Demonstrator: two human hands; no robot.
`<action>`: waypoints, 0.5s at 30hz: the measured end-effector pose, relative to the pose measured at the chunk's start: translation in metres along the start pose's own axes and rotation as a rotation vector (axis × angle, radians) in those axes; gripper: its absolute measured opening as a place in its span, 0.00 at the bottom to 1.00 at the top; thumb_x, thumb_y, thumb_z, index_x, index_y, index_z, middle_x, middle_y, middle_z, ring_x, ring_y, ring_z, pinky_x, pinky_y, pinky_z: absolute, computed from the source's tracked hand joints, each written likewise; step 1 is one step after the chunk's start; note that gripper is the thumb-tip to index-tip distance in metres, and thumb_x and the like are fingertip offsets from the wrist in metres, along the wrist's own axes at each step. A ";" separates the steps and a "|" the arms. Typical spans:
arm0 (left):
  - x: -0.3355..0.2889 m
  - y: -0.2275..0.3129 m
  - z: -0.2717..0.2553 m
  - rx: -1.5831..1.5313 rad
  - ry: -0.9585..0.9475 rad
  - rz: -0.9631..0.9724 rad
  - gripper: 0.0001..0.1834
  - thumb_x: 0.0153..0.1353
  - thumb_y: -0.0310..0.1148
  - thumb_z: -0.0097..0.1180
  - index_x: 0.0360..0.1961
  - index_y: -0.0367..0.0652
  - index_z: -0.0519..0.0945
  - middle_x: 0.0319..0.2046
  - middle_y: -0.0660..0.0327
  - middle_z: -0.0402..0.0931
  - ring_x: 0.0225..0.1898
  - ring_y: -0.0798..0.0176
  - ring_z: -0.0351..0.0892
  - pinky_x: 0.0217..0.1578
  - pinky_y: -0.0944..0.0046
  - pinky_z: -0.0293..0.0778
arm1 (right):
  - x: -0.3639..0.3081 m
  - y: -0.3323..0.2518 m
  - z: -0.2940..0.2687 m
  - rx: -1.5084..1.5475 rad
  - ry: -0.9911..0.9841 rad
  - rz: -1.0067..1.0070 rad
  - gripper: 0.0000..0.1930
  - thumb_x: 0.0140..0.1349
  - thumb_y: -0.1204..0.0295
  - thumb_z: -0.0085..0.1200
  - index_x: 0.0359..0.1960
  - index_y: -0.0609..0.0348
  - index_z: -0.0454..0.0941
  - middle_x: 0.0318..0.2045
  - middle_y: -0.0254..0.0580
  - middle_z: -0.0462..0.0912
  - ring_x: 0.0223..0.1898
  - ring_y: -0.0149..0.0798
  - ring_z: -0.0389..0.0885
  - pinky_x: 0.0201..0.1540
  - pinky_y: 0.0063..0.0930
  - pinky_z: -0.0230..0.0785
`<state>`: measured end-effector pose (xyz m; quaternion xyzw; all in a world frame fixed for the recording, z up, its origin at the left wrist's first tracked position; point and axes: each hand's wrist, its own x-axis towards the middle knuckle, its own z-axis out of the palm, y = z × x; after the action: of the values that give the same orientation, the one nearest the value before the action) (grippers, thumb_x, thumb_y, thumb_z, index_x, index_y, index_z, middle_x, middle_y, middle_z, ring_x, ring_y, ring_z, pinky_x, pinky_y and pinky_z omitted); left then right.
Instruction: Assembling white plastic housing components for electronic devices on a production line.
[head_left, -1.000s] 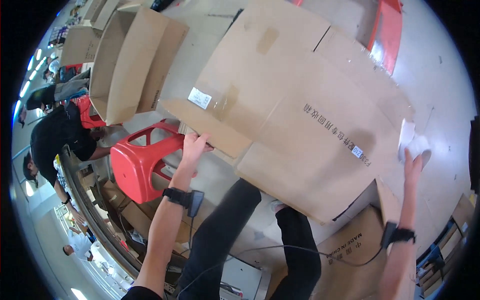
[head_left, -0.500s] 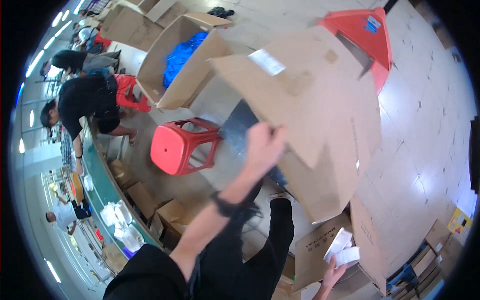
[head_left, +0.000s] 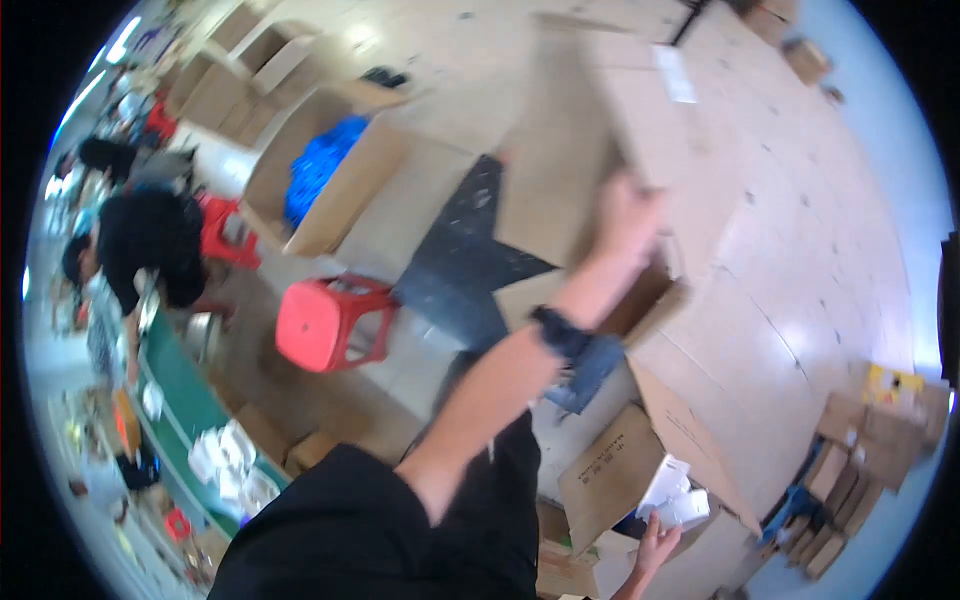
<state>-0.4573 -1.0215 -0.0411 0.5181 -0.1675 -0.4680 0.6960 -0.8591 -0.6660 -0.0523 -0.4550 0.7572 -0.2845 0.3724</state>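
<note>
My left hand (head_left: 630,225), smeared by motion, is closed at the edge of a raised flap on a large cardboard box (head_left: 555,160). A white label shows on the upper part of this box, and a gap into its inside appears below my hand. At the lower right, my right hand (head_left: 657,548) has its fingers around some white plastic pieces (head_left: 684,510), whose exact kind I cannot make out. They are held over an open carton (head_left: 608,478) with its flaps up.
A red stool (head_left: 310,325) stands left of a dark flat sheet (head_left: 450,265) on the floor. An open box (head_left: 350,190) holds blue plastic. Along the left runs a green work surface (head_left: 185,400) with white pieces; a person in black (head_left: 150,235) bends over it. Cartons (head_left: 890,430) are stacked right.
My left hand has moved up and to the right with the cardboard flap. The large box has turned, exposing its inside and more of the dark sheet. My right hand still holds the white pieces.
</note>
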 end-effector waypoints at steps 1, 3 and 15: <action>-0.009 0.014 -0.022 -0.062 0.034 -0.174 0.15 0.51 0.30 0.65 0.38 0.36 0.75 0.26 0.60 0.75 0.22 0.67 0.72 0.19 0.68 0.69 | -0.003 0.003 -0.002 -0.016 0.024 0.010 0.19 0.64 0.75 0.59 0.54 0.71 0.71 0.51 0.53 0.76 0.50 0.43 0.78 0.50 0.37 0.73; -0.003 0.022 -0.087 -0.090 0.254 -0.193 0.18 0.53 0.26 0.65 0.44 0.38 0.73 0.32 0.58 0.76 0.26 0.66 0.75 0.23 0.67 0.73 | -0.007 0.006 0.012 -0.180 -0.050 0.050 0.19 0.62 0.74 0.62 0.51 0.70 0.73 0.50 0.54 0.77 0.48 0.46 0.79 0.50 0.38 0.72; -0.041 -0.128 -0.282 -0.211 0.471 -0.292 0.32 0.61 0.22 0.55 0.64 0.51 0.59 0.50 0.54 0.74 0.46 0.52 0.80 0.40 0.49 0.80 | 0.014 -0.037 0.035 -0.125 -0.147 -0.110 0.16 0.57 0.76 0.62 0.47 0.68 0.76 0.45 0.53 0.80 0.47 0.54 0.79 0.53 0.41 0.68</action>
<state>-0.3364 -0.8315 -0.2576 0.5559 0.1245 -0.4450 0.6909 -0.8167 -0.6977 -0.0477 -0.5376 0.7181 -0.2227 0.3818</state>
